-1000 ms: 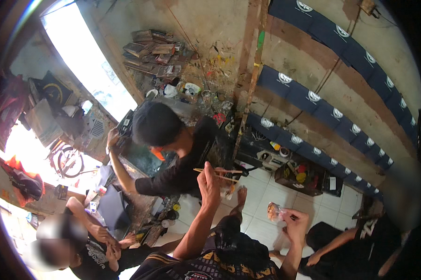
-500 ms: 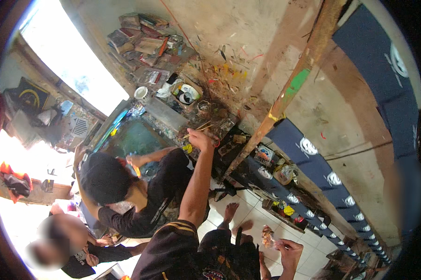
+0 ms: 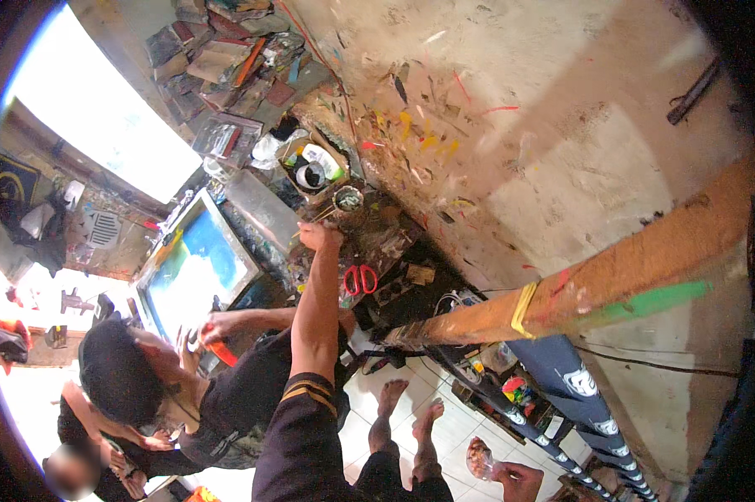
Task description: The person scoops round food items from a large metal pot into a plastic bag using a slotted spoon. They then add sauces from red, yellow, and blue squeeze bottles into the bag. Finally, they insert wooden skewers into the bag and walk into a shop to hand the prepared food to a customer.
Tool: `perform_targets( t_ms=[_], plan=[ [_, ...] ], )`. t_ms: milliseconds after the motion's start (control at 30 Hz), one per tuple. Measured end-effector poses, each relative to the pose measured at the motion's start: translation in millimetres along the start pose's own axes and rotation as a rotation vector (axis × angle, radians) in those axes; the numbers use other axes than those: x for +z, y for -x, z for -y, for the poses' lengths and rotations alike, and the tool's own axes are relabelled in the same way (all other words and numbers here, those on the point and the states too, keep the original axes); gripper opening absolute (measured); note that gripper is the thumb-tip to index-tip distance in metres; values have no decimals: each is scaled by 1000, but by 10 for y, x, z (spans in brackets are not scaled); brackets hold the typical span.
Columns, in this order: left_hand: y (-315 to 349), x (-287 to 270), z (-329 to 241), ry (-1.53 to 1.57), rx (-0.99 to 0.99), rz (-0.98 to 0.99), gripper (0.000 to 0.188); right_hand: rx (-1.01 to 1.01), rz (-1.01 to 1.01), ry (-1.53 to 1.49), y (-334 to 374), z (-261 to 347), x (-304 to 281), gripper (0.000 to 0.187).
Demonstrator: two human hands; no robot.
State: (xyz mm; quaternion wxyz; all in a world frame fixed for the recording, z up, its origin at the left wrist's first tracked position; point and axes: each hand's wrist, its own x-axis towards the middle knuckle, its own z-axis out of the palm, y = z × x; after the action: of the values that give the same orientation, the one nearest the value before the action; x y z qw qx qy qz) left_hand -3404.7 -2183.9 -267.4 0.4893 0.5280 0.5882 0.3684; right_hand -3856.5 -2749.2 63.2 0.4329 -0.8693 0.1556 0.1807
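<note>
My left hand (image 3: 321, 237) reaches out over the cluttered bench, its fingers closed around thin wooden sticks (image 3: 327, 215) next to a small round tin (image 3: 347, 199). Red-handled scissors (image 3: 361, 279) lie on the bench just beside my left wrist. Low at the right, my right hand (image 3: 518, 483) grips a small clear plastic bag (image 3: 480, 458) with brownish pieces inside. To the left of my left arm, a co-worker in a black cap (image 3: 120, 372) leans over a framed screen (image 3: 195, 266), with an orange piece (image 3: 221, 351) by their hand.
A box (image 3: 315, 167) with a bottle and a cup stands behind the tin. Worn flat slabs (image 3: 227, 63) are piled at the back. A wooden beam (image 3: 553, 284) slants across the right, with dark printed cloths (image 3: 582, 381) below it. Another person (image 3: 84, 435) sits at lower left.
My left hand has moved left and slightly up with the sticks, baring the scissors. The co-worker leans further left, and the screen now shows bright. My right hand sits lower, still with the bag.
</note>
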Motion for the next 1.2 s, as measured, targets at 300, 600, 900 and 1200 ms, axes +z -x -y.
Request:
perform_targets(
  t_ms=[300, 600, 900, 1200],
  plan=[
    [-519, 207, 231, 544, -316, 119, 56, 114, 31, 62, -297, 199, 2, 20],
    [-531, 378, 76, 484, -160, 391, 57, 218, 43, 19, -260, 140, 55, 21],
    [-1218, 315, 201, 32, 185, 265, 66, 176, 111, -66, -369, -39, 77, 20],
    [-1191, 65, -120, -231, 451, 426, 69, 104, 128, 48, -379, 280, 205, 20]
  ],
)
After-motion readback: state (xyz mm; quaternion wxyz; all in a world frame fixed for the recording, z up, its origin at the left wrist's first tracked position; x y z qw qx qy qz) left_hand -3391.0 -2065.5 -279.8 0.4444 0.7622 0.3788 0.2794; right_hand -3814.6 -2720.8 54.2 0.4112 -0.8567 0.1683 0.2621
